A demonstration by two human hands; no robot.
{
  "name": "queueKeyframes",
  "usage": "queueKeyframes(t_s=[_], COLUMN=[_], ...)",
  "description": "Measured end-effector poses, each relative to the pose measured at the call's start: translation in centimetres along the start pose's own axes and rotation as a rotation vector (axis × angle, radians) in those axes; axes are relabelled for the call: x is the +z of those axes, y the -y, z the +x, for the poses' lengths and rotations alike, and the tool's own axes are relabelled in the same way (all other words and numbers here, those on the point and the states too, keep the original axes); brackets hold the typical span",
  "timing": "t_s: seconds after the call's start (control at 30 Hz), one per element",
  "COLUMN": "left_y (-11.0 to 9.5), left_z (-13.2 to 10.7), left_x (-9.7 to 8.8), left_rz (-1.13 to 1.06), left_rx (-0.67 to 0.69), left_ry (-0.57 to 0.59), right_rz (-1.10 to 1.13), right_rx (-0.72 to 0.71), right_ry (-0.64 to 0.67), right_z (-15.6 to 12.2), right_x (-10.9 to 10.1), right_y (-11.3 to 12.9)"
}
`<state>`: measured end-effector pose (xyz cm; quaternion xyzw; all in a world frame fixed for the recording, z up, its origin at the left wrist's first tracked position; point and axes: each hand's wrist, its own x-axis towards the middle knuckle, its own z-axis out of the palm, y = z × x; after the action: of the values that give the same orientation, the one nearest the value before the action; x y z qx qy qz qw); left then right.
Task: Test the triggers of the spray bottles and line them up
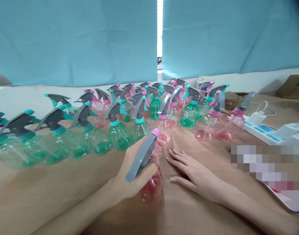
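Observation:
My left hand (132,169) is closed round a pink spray bottle (153,186) with a grey trigger head and a pink nozzle tip, tilted on the brown table (66,195). My right hand (190,169) lies flat on the table just right of that bottle, fingers stretched out and holding nothing. Behind both hands stand several green spray bottles (118,133) and pink spray bottles (209,125) in rows, all with grey trigger heads.
A white power strip (264,129) with plugged-in chargers and a cable lies at the right. A cardboard box (294,86) sits at the far right. A flat white object (286,199) lies at the right edge, partly blurred. Blue curtains (78,39) hang behind.

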<state>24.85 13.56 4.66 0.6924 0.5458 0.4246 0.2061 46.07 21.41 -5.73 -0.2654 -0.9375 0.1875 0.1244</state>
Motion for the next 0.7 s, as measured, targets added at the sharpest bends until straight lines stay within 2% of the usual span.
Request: queueKeyframes(t_s=[0.27, 0.47, 0.7], left_y=[-0.03, 0.03, 0.23], left_z=[0.20, 0.26, 0.25], left_x=[-0.21, 0.00, -0.08], left_rz=[-0.009, -0.007, 0.000], left_rx=[0.033, 0.045, 0.094], left_ry=[0.043, 0.010, 0.040], right_rz=[0.000, -0.004, 0.006], right_rx=[0.003, 0.009, 0.002], right_ry=[0.009, 0.016, 0.003], right_z=[-0.07, 0.02, 0.01], right_x=[-0.04, -0.14, -0.06], right_y=[-0.01, 0.16, 0.08])
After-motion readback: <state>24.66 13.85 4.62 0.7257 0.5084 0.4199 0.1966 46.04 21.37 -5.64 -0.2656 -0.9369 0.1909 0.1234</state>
